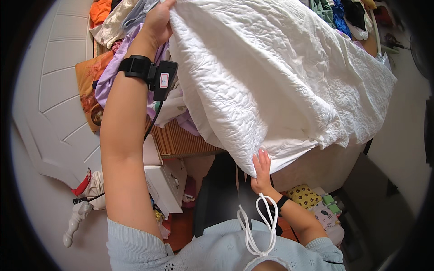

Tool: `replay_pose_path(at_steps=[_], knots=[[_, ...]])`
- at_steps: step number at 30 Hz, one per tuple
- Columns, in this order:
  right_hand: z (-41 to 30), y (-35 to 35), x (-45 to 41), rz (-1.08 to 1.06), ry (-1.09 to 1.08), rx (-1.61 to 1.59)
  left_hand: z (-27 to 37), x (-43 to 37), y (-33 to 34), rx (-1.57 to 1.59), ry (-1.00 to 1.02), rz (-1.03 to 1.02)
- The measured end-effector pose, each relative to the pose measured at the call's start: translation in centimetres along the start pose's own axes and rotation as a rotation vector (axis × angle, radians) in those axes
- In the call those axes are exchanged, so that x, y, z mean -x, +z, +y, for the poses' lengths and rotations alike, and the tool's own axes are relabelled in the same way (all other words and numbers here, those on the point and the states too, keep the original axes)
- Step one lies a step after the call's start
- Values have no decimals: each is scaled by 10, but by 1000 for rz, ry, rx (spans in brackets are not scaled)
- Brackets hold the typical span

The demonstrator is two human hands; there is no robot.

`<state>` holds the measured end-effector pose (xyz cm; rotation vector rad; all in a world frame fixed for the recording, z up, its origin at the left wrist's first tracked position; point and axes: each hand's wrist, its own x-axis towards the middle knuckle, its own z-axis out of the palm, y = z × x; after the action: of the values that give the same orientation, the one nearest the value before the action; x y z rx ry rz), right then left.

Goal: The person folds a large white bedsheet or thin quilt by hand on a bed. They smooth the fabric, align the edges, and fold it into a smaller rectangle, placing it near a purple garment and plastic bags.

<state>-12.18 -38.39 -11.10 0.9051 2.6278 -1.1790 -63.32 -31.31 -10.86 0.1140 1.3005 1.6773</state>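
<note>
A large white quilted bedspread [298, 61] spreads over the bed and hangs in folds past its near edge. My left hand [162, 23], arm stretched forward, grips the bedspread's left edge near the top of the view. My right hand [261, 169] is close to my body at the bedspread's lower corner, with fingers lying against the cloth; whether it pinches the cloth is unclear. A black device [164, 80] with a cable is strapped to my left wrist, and a black band [281, 202] is on my right wrist. Lilac cloth [110, 79] lies under and beside the bedspread.
A bamboo mat [179, 139] covers the bed. An orange patterned pillow [89, 91] and piled clothes [113, 28] lie at the left, more clothes [339, 17] at the upper right. A white drawer cabinet [169, 184] stands below the bed's edge. A yellow patterned cloth item [303, 195] lies lower right.
</note>
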Motion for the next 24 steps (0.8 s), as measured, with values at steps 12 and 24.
replay_pose_path(at_steps=[12,24], knots=[[42,88,-46,-365,-2,-37,-200,199,10,-559,158,632],[249,-64,34,747,520,-251,-378,274,167,-127,-697,984]])
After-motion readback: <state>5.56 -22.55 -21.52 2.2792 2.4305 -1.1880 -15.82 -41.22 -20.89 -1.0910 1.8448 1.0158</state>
